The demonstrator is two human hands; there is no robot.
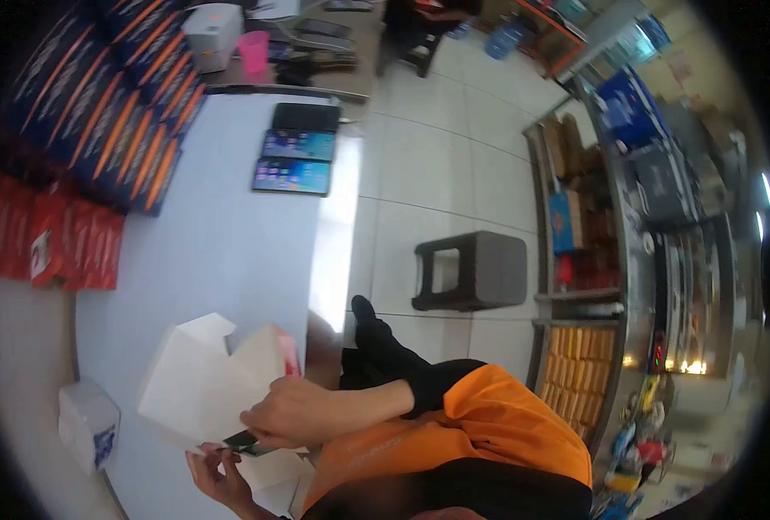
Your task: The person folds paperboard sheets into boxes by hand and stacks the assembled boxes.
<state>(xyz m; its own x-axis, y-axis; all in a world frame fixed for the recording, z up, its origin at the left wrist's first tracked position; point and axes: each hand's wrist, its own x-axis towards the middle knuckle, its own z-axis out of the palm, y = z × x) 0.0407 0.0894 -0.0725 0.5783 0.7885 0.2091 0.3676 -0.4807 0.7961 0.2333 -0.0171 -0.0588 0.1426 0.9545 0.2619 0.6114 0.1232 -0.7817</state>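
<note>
A white cardboard box (199, 381) with its flaps raised stands at the near edge of the table, with a patch of red on its side. My right hand (285, 414) reaches across the box's near side, its fingers closed on a small dark green, thin item (245, 442). Just below it, my left hand (219, 472) pinches the other end of this item at the box's lower edge. The exact kind of item is hidden by my fingers. White card flaps (277, 477) show beneath my right wrist.
Three phones (294, 147) lie in a row on the white table (220, 243). Stacked dark blue and orange boxes (82, 95) and red packets (73, 243) line its far side. A white tissue pack (89, 425) stands left. A grey stool (476, 270) is on the floor.
</note>
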